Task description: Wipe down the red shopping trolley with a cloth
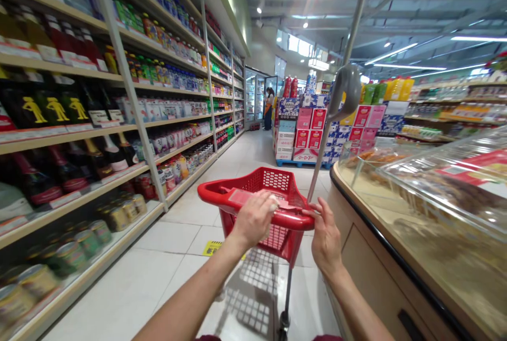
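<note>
Tall beige shelving with metal uprights (pixel 130 87), left side of frame: tiers of bottles, cans and packets. Wood-fronted counter with dark edging (pixel 370 251), right side of frame: clear plastic-covered food on top. Stack of pink, red and blue-patterned cardboard cartons (pixel 303 138), upper centre, on a blue pallet. Red plastic shopping cart with perforated basket walls (pixel 209 191), centre of frame, upright on the pale tiled floor, its handle towards the lower edge. Left hand (pixel 253 219), on the middle of the handle: fingers closed on a small, soft white wad (pixel 273 202). Right hand (pixel 325 235), at the handle's right end: fingers bent against the rim; whether they grip, cannot tell.
</note>
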Motion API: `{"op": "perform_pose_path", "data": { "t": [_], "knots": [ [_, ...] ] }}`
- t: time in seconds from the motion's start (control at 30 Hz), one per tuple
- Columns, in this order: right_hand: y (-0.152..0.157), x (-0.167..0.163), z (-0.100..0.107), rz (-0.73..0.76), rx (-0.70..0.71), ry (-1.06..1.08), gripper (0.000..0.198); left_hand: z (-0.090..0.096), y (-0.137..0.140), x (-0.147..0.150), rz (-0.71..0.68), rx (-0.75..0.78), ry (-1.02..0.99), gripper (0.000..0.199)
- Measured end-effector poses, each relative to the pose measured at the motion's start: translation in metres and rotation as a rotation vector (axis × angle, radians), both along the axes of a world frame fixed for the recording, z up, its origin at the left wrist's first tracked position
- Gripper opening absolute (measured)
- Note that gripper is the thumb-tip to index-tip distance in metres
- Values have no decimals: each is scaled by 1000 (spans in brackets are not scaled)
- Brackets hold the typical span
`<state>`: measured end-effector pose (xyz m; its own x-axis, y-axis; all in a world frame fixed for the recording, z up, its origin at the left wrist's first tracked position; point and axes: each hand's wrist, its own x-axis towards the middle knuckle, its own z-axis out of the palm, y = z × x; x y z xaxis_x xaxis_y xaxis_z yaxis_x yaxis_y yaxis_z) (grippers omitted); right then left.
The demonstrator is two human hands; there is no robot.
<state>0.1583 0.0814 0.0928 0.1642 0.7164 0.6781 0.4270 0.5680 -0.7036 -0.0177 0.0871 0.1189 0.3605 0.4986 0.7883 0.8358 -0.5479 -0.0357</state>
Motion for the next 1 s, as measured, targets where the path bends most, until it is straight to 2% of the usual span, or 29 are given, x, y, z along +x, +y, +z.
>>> {"op": "perform_pose_path", "data": {
  "t": [0.1, 0.23, 0.3, 0.37, 0.43, 0.5, 0.53, 0.67, 0.73, 0.8, 0.9, 0.93, 1.0],
  "knots": [
    [-1, -2, -2, -34, 35, -56, 40, 2, -1, -5, 97, -6, -95, 27],
    [0, -1, -9, -79, 133, -149, 38, -3, -6, 18, -57, 2, 52, 26],
    [-1, 3, -10, -78, 130, -166, 39, -3, -5, 10, -100, 4, 89, 26],
    [-2, 7, -7, -73, 116, -181, 38, -1, -1, -14, -58, -4, 58, 27],
    [-3, 6, 0, -77, 110, -215, 37, 3, 4, -38, 74, -9, -52, 27],
    [-4, 0, 11, -75, 97, -280, 34, 6, 5, -45, 163, -24, -124, 27],
    [-5, -5, 17, -59, 88, -314, 33, 6, 4, -41, 159, -36, -122, 27],
    [-7, -21, 34, 85, 51, -391, 34, 2, -1, -8, -61, -47, 35, 29],
    [-7, -23, 35, 105, 11, -373, 35, 3, 1, -11, -108, -44, 86, 29],
    [-6, -22, 33, 79, -28, -337, 35, 6, 6, -30, -42, -55, 47, 28],
    [-3, -23, 28, 54, -13, -319, 35, 10, 11, -50, 135, -67, -83, 26],
    [-2, -24, 27, 53, 7, -327, 35, 10, 10, -47, 146, -70, -82, 26],
    [0, -27, 27, 48, 36, -346, 36, 10, 8, -31, 67, -72, -3, 25]
  ]
}}
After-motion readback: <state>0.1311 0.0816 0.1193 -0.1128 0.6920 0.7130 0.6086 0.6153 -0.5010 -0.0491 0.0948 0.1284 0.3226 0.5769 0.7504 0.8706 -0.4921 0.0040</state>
